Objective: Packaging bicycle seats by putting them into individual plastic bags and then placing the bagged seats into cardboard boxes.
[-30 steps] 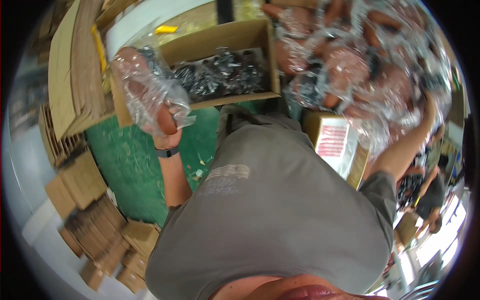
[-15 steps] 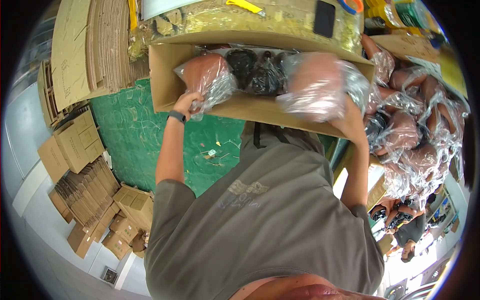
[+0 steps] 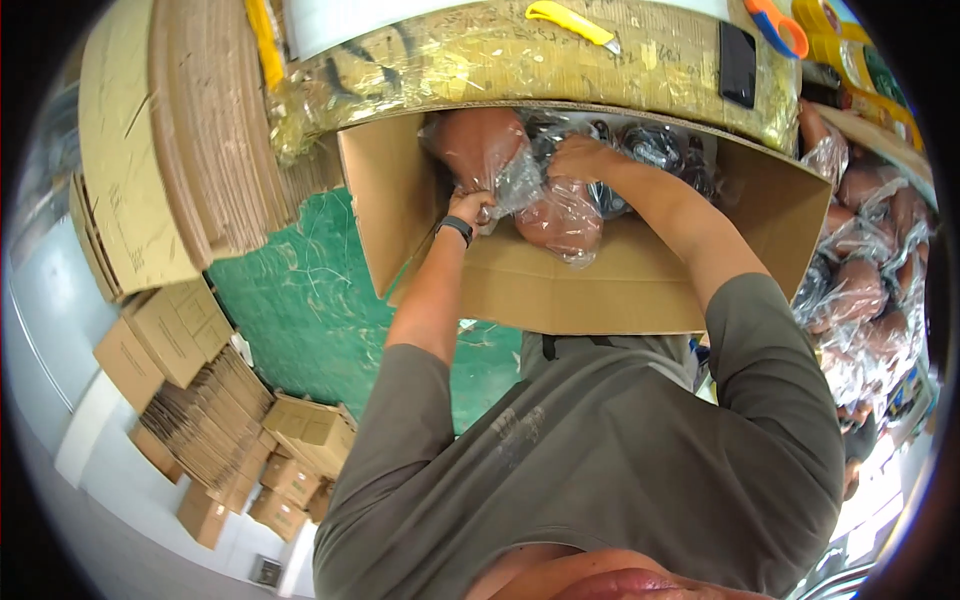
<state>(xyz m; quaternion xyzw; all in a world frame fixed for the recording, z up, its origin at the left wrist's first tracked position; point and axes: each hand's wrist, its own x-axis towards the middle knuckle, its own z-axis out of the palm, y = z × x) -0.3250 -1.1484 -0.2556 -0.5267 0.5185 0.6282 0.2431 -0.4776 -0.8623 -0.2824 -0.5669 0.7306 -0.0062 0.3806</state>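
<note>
An open cardboard box (image 3: 590, 290) lies in front of me, its inside facing up. My left hand (image 3: 472, 206) is closed on the wrap of a brown rounded piece in clear plastic (image 3: 485, 145), at the box's left end. Right beside it, a second brown rounded piece in clear plastic (image 3: 560, 222) hangs over the near inner wall. My right hand (image 3: 583, 160) reaches in over it with fingers closed on its wrap; the fingertips are partly hidden. Dark plastic-wrapped pieces (image 3: 652, 146) lie along the far side, partly behind my right forearm.
Beyond the box is a tape-covered cardboard surface (image 3: 440, 75) with a yellow utility knife (image 3: 572, 25), a phone (image 3: 737, 64) and orange-handled scissors (image 3: 778, 28). Flattened cartons (image 3: 195, 130) stand at left. More wrapped brown pieces (image 3: 865, 290) are heaped at right. The floor (image 3: 290, 270) is green.
My right hand has moved left with its wrapped piece, from the box's right half to beside the left piece. More dark pieces show at right. The whole view has shifted.
</note>
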